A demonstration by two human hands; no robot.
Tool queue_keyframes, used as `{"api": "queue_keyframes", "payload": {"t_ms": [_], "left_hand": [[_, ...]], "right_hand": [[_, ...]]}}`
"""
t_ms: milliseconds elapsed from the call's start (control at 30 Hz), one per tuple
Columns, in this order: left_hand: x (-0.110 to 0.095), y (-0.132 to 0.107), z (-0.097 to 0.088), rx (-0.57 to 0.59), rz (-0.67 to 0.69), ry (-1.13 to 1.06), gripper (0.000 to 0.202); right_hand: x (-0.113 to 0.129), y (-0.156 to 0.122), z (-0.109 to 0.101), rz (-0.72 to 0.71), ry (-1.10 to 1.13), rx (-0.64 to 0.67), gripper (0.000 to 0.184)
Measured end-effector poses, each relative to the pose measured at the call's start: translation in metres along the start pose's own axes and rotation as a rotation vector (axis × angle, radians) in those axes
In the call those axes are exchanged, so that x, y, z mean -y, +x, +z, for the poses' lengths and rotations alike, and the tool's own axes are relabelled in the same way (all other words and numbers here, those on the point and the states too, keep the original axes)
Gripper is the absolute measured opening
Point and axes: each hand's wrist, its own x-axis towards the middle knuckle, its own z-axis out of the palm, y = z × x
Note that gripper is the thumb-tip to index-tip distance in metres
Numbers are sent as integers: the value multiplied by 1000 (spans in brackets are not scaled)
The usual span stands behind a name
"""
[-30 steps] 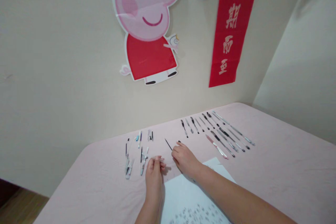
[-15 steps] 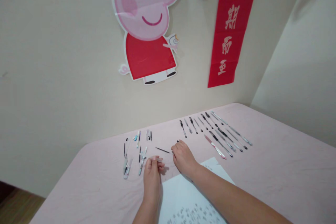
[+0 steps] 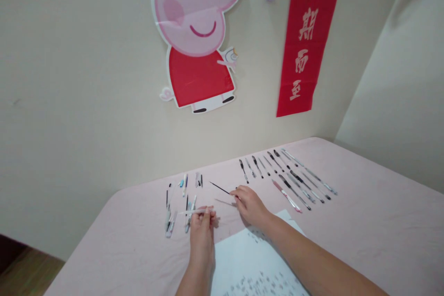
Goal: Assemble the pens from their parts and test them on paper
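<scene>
My left hand (image 3: 202, 233) is closed round a translucent white pen barrel (image 3: 188, 212), held level with its narrow end pointing left. To its right, my right hand (image 3: 250, 206) pinches a thin black pen refill (image 3: 219, 188) by its right end. The refill is raised, and its shadow falls on the pink cloth below. A small dark tip shows at the top of my right fingers; what it is, I cannot tell. A sheet of paper (image 3: 243, 259) with handwriting lies under my forearms.
Several loose pen parts, such as a grey barrel (image 3: 168, 216) and a blue cap (image 3: 181, 183), lie left on the pink-covered table (image 3: 114, 240). Rows of pens, including a pink and white pen (image 3: 287, 196), lie right. Behind stands a wall with a pig cutout (image 3: 201, 74) and red banner (image 3: 305, 46).
My right hand has lifted the black refill off the cloth and moved slightly right. The barrel in my left hand has turned so more of it shows leftward. The view shifted slightly.
</scene>
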Motion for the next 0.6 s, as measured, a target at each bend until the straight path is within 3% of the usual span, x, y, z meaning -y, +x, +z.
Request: {"api": "queue_keyframes", "payload": {"t_ms": [67, 167, 300, 600], "left_hand": [[-1, 0, 0, -5, -15, -16, 26], [-2, 0, 0, -29, -39, -34, 20], [-3, 0, 0, -36, -30, -57, 19], [-3, 0, 1, -28, -38, -76, 24]], "right_hand": [[-6, 1, -6, 82, 132, 38, 24], [-16, 3, -14, 318, 321, 156, 11], [-30, 1, -26, 587, 534, 318, 20], [-40, -3, -30, 631, 599, 417, 20]]}}
